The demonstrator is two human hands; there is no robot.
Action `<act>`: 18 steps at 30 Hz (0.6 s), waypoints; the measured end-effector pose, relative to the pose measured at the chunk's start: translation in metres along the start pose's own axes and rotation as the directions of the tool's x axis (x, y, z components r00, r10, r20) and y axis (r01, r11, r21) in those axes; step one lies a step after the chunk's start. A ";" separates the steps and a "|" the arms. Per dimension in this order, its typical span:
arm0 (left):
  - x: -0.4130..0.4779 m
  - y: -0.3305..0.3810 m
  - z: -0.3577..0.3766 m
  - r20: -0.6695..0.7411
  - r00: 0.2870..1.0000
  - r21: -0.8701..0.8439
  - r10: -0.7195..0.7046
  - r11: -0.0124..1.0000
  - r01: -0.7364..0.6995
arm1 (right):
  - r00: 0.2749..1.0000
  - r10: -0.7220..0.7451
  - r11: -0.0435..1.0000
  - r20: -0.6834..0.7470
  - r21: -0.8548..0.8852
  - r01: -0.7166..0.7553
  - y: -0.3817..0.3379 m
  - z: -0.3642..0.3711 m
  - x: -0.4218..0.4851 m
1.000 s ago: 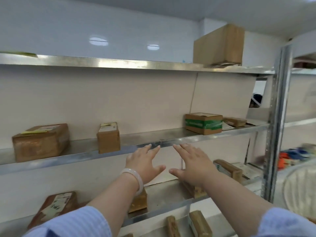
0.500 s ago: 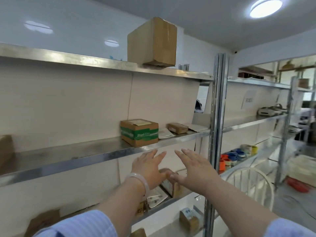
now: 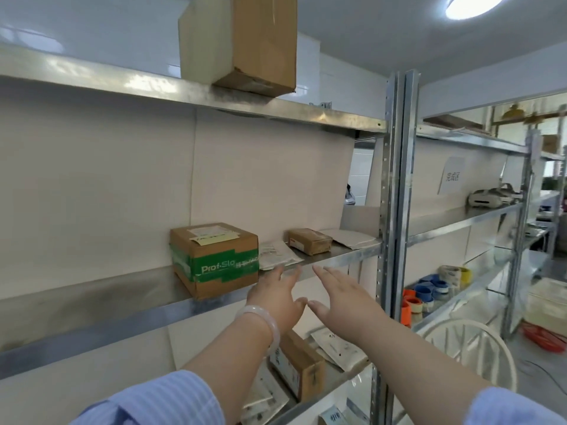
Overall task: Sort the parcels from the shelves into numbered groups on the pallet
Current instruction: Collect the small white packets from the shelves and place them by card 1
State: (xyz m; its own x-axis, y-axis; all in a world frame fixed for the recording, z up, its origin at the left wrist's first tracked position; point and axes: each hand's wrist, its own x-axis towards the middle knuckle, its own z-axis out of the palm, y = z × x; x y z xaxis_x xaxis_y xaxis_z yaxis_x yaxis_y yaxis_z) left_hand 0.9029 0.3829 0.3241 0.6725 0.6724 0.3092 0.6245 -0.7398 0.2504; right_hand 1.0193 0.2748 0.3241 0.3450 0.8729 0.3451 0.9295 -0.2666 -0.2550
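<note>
We find both hands empty, fingers straight: the left hand [image 3: 277, 297], just right of the green-taped box [image 3: 214, 259] on the middle shelf [image 3: 122, 314], is nearer it than the right hand [image 3: 340, 297], the white mailer [image 3: 277, 254] lying just beyond its fingertips.

The place is looking like a parcel storeroom. Steel shelves [image 3: 122, 320] are running off both sides of a perforated metal post [image 3: 395, 194]. Left of the post, taped cardboard boxes [image 3: 214, 259] and flat mailers [image 3: 277, 254] are lying on them. Right of it, rolls of tape [image 3: 429, 294] are sitting below a paper sign [image 3: 452, 176].
</note>
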 end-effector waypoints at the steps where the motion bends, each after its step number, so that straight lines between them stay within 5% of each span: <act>1: 0.013 -0.001 0.000 -0.008 1.000 -0.021 -0.005 1.000 0.004 | 1.000 -0.002 1.000 -0.002 0.024 0.002 0.003 0.001 0.014; 7: 0.078 -0.004 0.016 0.033 0.994 -0.105 -0.101 0.989 0.104 | 0.999 -0.040 0.984 -0.013 0.172 0.042 0.031 0.020 0.088; 13: 0.117 -0.002 0.030 0.037 0.954 0.007 -0.299 0.954 0.299 | 0.984 -0.178 0.956 0.017 0.239 0.169 0.054 0.045 0.162; 18: 0.149 -0.004 0.035 -0.009 0.850 0.002 -0.526 0.850 0.526 | 0.965 -0.241 0.926 0.105 0.321 0.197 0.061 0.057 0.212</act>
State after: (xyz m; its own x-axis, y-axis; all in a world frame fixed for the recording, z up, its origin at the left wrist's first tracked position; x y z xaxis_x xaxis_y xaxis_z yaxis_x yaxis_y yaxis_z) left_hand 1.0144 0.4863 0.3369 0.2398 0.9608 0.1392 0.8859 -0.2753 0.3734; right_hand 1.1422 0.4669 0.3307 0.0952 0.9492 0.2999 0.8871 0.0558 -0.4581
